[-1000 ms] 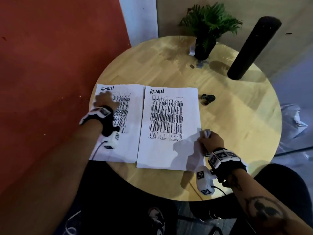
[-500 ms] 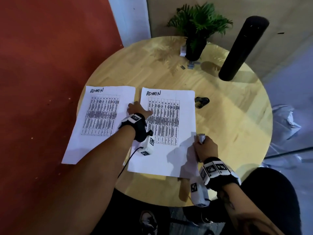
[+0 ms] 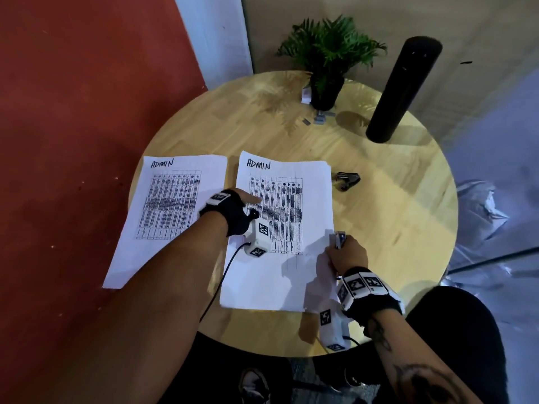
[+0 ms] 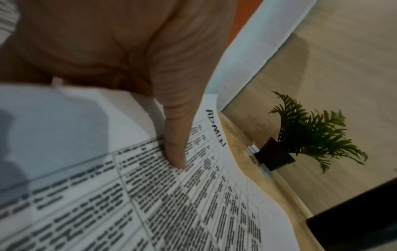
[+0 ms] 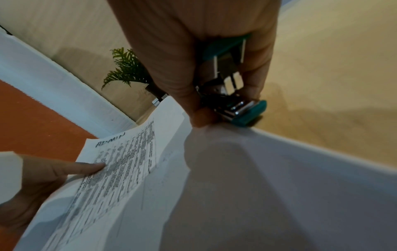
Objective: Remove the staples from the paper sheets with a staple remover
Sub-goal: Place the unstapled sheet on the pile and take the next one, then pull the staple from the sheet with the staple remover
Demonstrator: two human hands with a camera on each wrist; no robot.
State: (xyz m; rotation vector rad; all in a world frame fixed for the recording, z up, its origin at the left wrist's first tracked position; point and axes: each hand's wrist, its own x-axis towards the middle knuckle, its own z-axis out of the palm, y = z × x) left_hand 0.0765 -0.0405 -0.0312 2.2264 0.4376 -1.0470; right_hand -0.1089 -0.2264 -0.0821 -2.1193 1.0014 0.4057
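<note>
Two printed papers headed ADMIN lie on the round wooden table (image 3: 393, 228). The single left sheet (image 3: 166, 217) hangs partly over the table's left edge. My left hand (image 3: 246, 199) is at the left edge of the right stack (image 3: 291, 228). Its thumb (image 4: 174, 152) lies on the top printed sheet (image 5: 120, 169), and the fingers seem to be tucked under it. My right hand (image 3: 347, 255) grips a teal and metal staple remover (image 5: 236, 101) at the stack's right edge, with the thumb tip touching the paper.
A small black clawed tool (image 3: 347, 180) lies just right of the stack. At the back stand a potted plant (image 3: 325, 91) and a tall black cylinder (image 3: 393, 91), with small metal bits (image 3: 320, 116) by the pot. Red floor lies to the left.
My left hand slid the left sheet farther left, let go of it and came across to the right stack's left edge. The right hand stayed at the stack's right edge.
</note>
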